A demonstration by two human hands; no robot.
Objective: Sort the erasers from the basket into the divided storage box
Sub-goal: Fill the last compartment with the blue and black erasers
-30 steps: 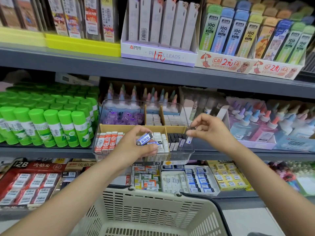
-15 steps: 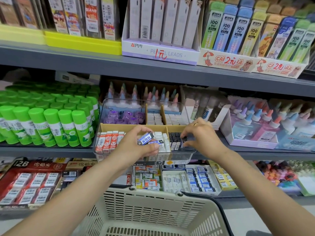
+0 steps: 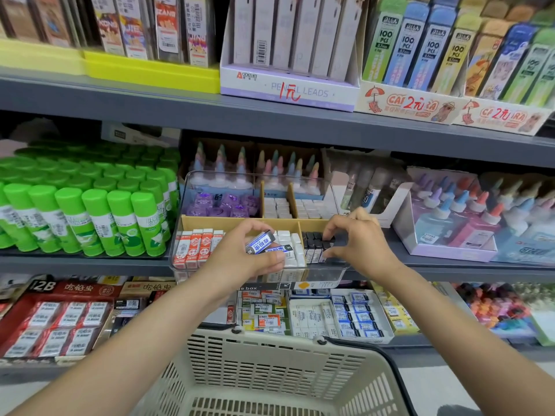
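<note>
Seating a dark eraser among the black erasers [image 3: 316, 246] in the storage box [image 3: 324, 273], the right hand [image 3: 357, 238] pinches it while the left hand [image 3: 240, 256] grips two blue-sleeved erasers [image 3: 265, 244], likely next.

Two hands [image 3: 240, 259] are in view, one basket [image 3: 270, 370], one divided storage box [image 3: 210, 181] with three red-and-white erasers [image 3: 195, 246] at its front left, and two blue-sleeved erasers [image 3: 260, 242].
</note>
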